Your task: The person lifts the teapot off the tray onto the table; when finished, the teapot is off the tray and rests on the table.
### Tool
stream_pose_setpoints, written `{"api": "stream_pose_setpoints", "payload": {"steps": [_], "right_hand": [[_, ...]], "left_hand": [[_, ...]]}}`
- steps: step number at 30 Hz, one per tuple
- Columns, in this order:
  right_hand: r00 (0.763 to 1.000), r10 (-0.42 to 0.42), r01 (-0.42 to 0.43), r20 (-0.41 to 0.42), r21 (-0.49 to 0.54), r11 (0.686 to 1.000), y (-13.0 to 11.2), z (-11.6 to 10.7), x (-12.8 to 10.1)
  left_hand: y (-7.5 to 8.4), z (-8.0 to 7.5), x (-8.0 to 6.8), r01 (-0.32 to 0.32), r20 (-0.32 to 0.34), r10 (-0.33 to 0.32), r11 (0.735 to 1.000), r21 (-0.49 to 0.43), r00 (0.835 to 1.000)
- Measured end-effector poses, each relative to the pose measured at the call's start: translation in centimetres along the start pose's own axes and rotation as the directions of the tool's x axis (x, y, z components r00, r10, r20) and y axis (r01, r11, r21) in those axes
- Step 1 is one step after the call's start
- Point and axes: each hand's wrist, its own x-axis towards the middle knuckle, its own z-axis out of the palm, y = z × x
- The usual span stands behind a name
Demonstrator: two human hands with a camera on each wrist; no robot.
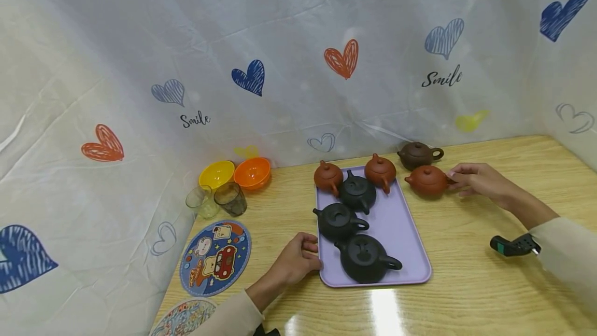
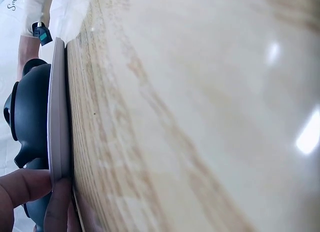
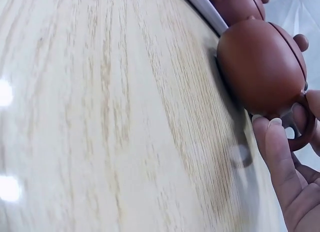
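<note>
By its handle, my right hand (image 1: 482,183) pinches a reddish-brown teapot (image 1: 426,181) to the right of the lilac tray (image 1: 408,242). Whether its base touches the table is hard to tell. At the tray's near left edge, my left hand (image 1: 294,262) grips the rim; the left wrist view shows thumb and fingers (image 2: 59,202) around it. On the tray sit two small reddish-brown teapots, one at back left (image 1: 328,176) and one at back right (image 1: 380,171). Three black teapots stand there too: one behind (image 1: 356,193), one mid-left (image 1: 337,222), one in front (image 1: 366,261).
A dark brown teapot (image 1: 417,156) stands behind the pinched one, near the back curtain. At the left are a yellow bowl (image 1: 216,174), an orange bowl (image 1: 252,173), two glasses (image 1: 230,199), a round blue mat (image 1: 193,280) with cartoon pictures and another patterned mat (image 1: 184,320).
</note>
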Motion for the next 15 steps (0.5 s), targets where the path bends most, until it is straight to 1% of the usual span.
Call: {"api": "stream_pose_setpoints", "payload": {"steps": [15], "right_hand": [[0.999, 0.030, -0.032, 0.040, 0.051, 0.998, 0.68, -0.55, 0.41]], "left_hand": [[-0.04, -0.03, 0.10, 0.005, -0.002, -0.005, 1.000, 0.003, 1.000]]}}
